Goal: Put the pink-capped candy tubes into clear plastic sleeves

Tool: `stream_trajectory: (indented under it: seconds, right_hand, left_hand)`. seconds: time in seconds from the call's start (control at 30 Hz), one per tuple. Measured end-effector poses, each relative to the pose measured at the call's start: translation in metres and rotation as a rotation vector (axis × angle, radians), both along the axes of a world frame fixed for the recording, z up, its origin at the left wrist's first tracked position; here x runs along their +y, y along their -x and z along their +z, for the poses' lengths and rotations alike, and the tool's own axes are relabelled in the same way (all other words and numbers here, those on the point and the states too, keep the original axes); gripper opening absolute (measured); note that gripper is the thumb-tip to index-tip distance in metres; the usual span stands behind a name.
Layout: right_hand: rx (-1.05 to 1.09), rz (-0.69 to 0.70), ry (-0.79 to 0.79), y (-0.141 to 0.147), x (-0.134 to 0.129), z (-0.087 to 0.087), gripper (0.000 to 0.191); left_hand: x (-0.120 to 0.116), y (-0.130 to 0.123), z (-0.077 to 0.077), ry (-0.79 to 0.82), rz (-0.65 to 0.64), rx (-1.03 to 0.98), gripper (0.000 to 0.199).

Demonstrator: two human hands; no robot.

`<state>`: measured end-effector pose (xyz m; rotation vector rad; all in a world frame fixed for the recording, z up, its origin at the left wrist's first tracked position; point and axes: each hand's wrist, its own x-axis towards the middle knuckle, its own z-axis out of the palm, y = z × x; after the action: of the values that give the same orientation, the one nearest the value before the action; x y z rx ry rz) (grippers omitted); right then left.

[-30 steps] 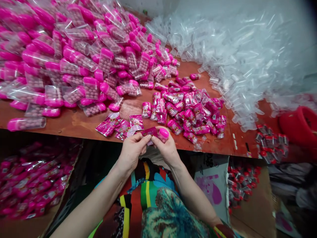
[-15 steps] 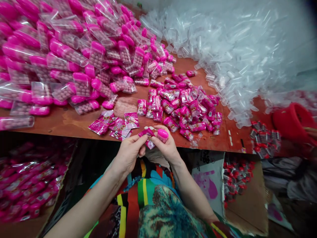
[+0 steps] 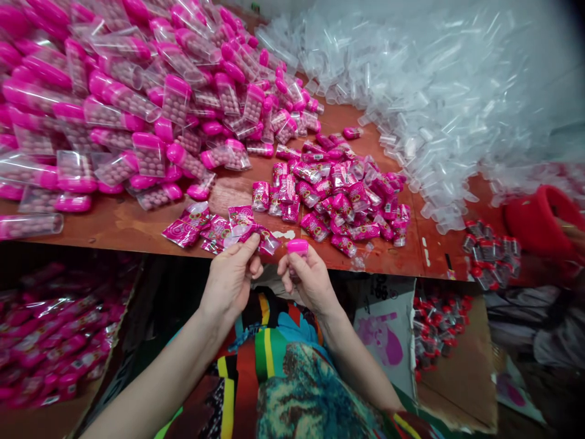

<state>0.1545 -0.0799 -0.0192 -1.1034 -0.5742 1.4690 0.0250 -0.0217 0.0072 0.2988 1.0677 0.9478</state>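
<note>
Near the table's front edge, my left hand (image 3: 233, 274) pinches a pink printed wrapper (image 3: 260, 236). My right hand (image 3: 311, 274), a short way to the right, is closed round a container with a pink cap (image 3: 297, 246); its body is mostly hidden by my fingers. The two hands are apart. Just behind my left hand lie several flat pink wrappers (image 3: 187, 224). Beyond my right hand is a heap of small containers in pink wrappers (image 3: 342, 195).
Clear containers with pink caps (image 3: 150, 155) are piled at the left. Empty clear tubes (image 3: 411, 91) cover the back right. A red bucket (image 3: 534, 222) and small red-capped jars (image 3: 491, 253) stand right. Below the table are filled boxes.
My hands have moved apart. The wrapper has gone left with my left hand, away from the pink-capped container, which stays in my right hand.
</note>
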Motion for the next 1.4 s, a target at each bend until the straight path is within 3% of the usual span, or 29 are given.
stream_trajectory:
  seconds: [0.17, 0.37, 0.67, 0.87, 1.03, 1.2, 1.4]
  right_hand:
    - [-0.059, 0.024, 0.03, 0.008, -0.008, 0.005, 0.021]
    - [-0.043, 0.078, 0.054, 0.013, -0.011, 0.007, 0.048]
    - [-0.08, 0.125, 0.077, 0.011, -0.012, 0.004, 0.061]
    - [-0.255, 0.125, 0.076, 0.01, -0.011, -0.002, 0.068]
    - [-0.445, 0.207, 0.041, 0.001, -0.011, 0.001, 0.066]
    - [-0.701, 0.207, -0.041, -0.003, -0.011, 0.001, 0.076]
    - [-0.501, 0.154, -0.063, 0.006, -0.016, -0.002, 0.061]
  left_hand:
    - [-0.004, -0.002, -0.007, 0.023, -0.052, -0.006, 0.037]
    - [-0.008, -0.005, -0.009, 0.0, -0.142, 0.005, 0.04]
    - [-0.011, -0.006, -0.01, -0.032, -0.287, -0.032, 0.03]
    - [-0.013, -0.006, -0.01, -0.027, -0.358, -0.035, 0.036]
    - [-0.013, -0.005, -0.014, -0.001, -0.416, -0.046, 0.034]
    - [-0.01, -0.006, -0.017, 0.058, -0.381, -0.092, 0.034]
    - [-0.009, -0.005, -0.015, 0.011, -0.374, -0.17, 0.035]
